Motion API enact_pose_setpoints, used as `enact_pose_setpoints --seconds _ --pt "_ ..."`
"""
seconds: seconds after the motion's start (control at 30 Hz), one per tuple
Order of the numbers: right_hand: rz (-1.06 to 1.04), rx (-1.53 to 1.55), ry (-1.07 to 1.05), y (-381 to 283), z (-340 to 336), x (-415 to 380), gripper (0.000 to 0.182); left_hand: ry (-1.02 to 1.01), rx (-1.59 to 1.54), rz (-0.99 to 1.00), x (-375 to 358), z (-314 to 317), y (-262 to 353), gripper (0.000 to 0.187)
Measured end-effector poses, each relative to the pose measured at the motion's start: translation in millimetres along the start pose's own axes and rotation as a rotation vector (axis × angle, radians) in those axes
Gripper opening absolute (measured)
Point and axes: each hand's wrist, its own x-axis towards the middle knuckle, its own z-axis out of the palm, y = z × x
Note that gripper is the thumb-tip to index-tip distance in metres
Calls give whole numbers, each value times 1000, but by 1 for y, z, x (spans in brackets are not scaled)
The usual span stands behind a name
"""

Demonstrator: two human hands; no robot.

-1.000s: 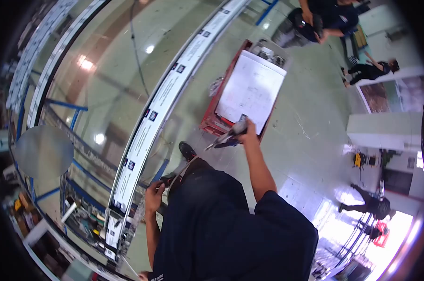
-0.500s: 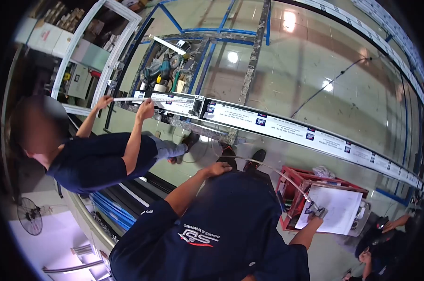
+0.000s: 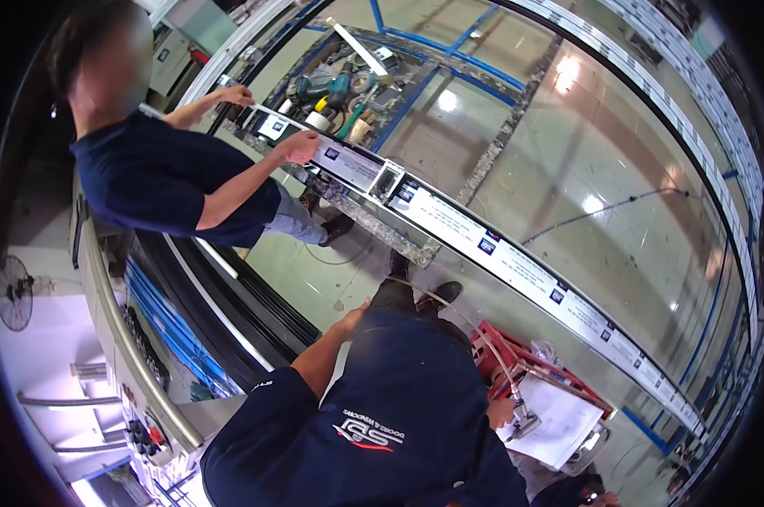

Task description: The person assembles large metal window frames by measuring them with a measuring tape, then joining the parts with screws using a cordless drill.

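Air tool (image 3: 525, 420), a small metal gun with a clear hose (image 3: 475, 325) running off it, sits at about four o'clock in my view, held in my right hand (image 3: 502, 412) just over the white sheet (image 3: 559, 427) that lies on the red crate (image 3: 517, 363). My right hand is closed round the tool's handle; the fingers themselves are partly hidden behind my shirt, so I cannot tell how they wrap it. I note the hose arcs from the tool up toward eleven o'clock, passing over my trouser leg near my shoes (image 3: 439, 293).

My left hand (image 3: 350, 321) hangs near centre frame, fingers loosely spread, holding nothing, resting against or just beside my hip; I cannot tell whether it touches.

At twelve to three o'clock a long white profile (image 3: 517, 266) with printed labels runs diagonally across blue-framed trestles (image 3: 415, 101), above a glossy green floor. At its upper end, around eleven o'clock, a co-worker in a dark shirt has one hand (image 3: 301, 145) on the profile and the other hand (image 3: 234, 93) further along on it. Power tools and cable (image 3: 331, 89) lie in the rack just beyond them. A fan (image 3: 14, 293) stands at nine o'clock
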Motion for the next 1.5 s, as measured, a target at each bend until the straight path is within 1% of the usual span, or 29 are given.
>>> enact_pose_setpoints --seconds 0.07,0.1,0.13,0.17,0.2,0.27,0.3,0.33,0.4,0.43,0.47,0.53,0.57,0.63,0.73,0.77,0.83,0.9,0.93,1.03,1.07,1.13,1.17,1.2,1.23,1.3,1.37,1.4,1.5 --pt "512 451 400 -38 55 3 40 -29 -125 25 24 -16 -29 90" --pt "326 491 330 -43 59 -6 44 -45 -186 37 28 -20 -43 91" --pt "140 527 259 -42 65 -20 49 -47 -142 167 9 -13 -50 94" --pt "-42 559 187 -45 69 -30 53 -24 -170 184 -3 -5 -46 92" --pt "-315 521 77 -40 90 -12 50 0 -197 200 -32 15 -32 91" --pt "-277 897 -494 -59 87 -16 41 1 -239 209 -47 23 -17 88" --pt "-244 1069 -789 -70 84 -23 37 -20 -254 204 -39 18 -14 87" --pt "-291 958 -874 -81 67 -34 29 -43 -268 197 -23 9 -17 85" --pt "-357 849 -917 -100 37 -52 30 -84 -303 187 5 -9 -24 81" --pt "-387 794 -938 -107 31 -56 31 -70 -262 231 10 -16 -26 78" --pt "-240 797 -899 -115 26 -62 31 -55 -221 274 14 -23 -28 75" --pt "-155 884 -828 -121 38 -56 39 39 -24 459 19 -31 -24 67" --pt "-114 926 -790 -123 46 -51 44 27 99 509 24 -38 -17 63" --pt "-193 862 -774 -133 34 -69 44 -1 348 599 32 -54 -8 56" --pt "-282 762 -724 -153 17 -109 43 -61 547 621 72 -81 2 50" --pt "-301 763 -717 -161 13 -125 43 -59 497 593 90 -90 5 49" --pt "-337 791 -721 -174 14 -140 42 -58 397 533 95 -94 23 47" --pt "-373 846 -742 -188 17 -152 41 -96 396 422 99 -104 41 44" --pt "-305 904 -814 -197 18 -156 42 -116 397 365 94 -107 59 43" --pt "-419 947 -767 -220 22 -169 46 -161 304 192 97 -119 92 41" --pt "-417 981 -739 -228 16 -178 45 -177 345 183 110 -127 95 42" --pt "-417 1051 -692 -247 -2 -201 44 -188 391 116 108 -130 114 46" --pt "-341 1111 -718 -253 -6 -208 40 -189 412 84 101 -130 121 48" --pt "-265 1171 -744 -258 -8 -211 37 -96 297 80 96 -125 126 38" --pt "-190 1229 -770 -261 -10 -214 33 -108 345 67 86 -123 136 37" --pt "-148 1258 -788 -264 -15 -228 38 -131 434 48 71 -123 157 36" --pt "-66 1329 -773 -271 -23 -248 43 -108 384 108 86 -130 151 34" --pt "-107 1313 -779 -271 -21 -249 54 -98 360 133 95 -133 146 33" --pt "-4 1421 -790 -278 -31 -264 61 -130 289 108 113 -140 142 32"
